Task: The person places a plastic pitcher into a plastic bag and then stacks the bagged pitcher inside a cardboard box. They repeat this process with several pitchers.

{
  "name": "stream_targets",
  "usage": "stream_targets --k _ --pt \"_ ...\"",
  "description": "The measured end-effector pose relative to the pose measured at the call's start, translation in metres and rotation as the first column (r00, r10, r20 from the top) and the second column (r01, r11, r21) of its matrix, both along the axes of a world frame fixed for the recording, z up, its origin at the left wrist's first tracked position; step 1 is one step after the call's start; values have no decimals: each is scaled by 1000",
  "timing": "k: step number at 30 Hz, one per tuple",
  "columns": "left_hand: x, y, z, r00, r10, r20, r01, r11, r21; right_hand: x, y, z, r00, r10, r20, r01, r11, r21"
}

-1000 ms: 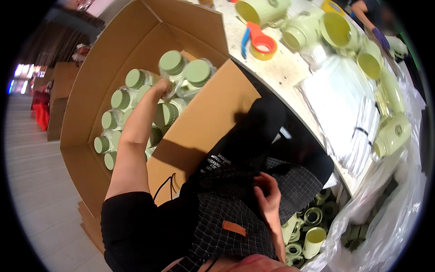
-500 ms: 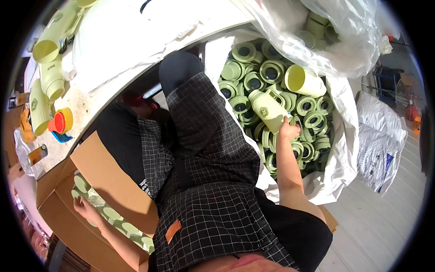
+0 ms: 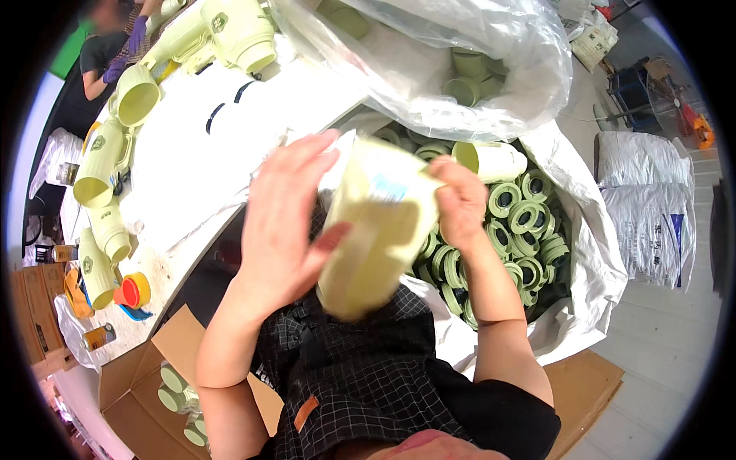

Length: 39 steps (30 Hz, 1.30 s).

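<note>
A pale green thermos jug body (image 3: 376, 253), blurred by motion, is held up tilted over my lap. My right hand (image 3: 460, 201) is closed on its upper right side. Beside its left side my left hand (image 3: 280, 207) is raised with fingers stretched out; the thumb overlaps the jug, and I cannot tell whether it touches. Below and to the right, green ring-shaped parts (image 3: 525, 216) with dark centres fill a white sack (image 3: 594, 261). Another pale green jug shell (image 3: 502, 163) lies on top of them.
Several jug bodies (image 3: 98, 165) line the left of the white-covered table (image 3: 192, 161), near a red and yellow roll (image 3: 135, 290). A cardboard box (image 3: 126, 399) holds green pieces at lower left. A clear plastic bag (image 3: 529, 69) hangs over the sack. Purple-gloved hands (image 3: 115, 70) work far left.
My right hand has lifted the jug from the sack, bringing it left over my lap. My left hand has left the cardboard box and come up beside the jug. The view has shifted.
</note>
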<state>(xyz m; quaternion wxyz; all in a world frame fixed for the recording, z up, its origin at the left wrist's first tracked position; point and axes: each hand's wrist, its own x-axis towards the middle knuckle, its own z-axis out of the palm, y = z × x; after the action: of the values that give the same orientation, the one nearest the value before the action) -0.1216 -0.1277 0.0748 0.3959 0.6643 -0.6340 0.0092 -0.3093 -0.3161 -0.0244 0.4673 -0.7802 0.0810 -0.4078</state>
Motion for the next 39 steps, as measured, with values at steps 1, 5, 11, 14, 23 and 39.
stream_targets --k 1,5,11,14,23,39 --pt "4 0 -3 997 -72 -40 76 990 116 24 4 5 985 147 92 -143 989 -45" --pt "35 94 -35 844 92 -528 200 860 470 115 41 22 969 159 -187 -151 987 58" --pt "18 216 -80 304 395 -867 -251 911 327 82 -231 -87 915 -378 -141 322 475 819" --pt "-6 259 -121 -98 125 -987 -595 788 158 58 -349 -163 772 -569 -284 582 453 676" --pt "-21 250 -150 -254 9 -967 -825 520 222 112 52 -26 979 197 -49 0 242 970" --pt "-7 295 -50 516 791 -328 -853 442 -277 89 251 -87 846 528 -69 -84 261 962"
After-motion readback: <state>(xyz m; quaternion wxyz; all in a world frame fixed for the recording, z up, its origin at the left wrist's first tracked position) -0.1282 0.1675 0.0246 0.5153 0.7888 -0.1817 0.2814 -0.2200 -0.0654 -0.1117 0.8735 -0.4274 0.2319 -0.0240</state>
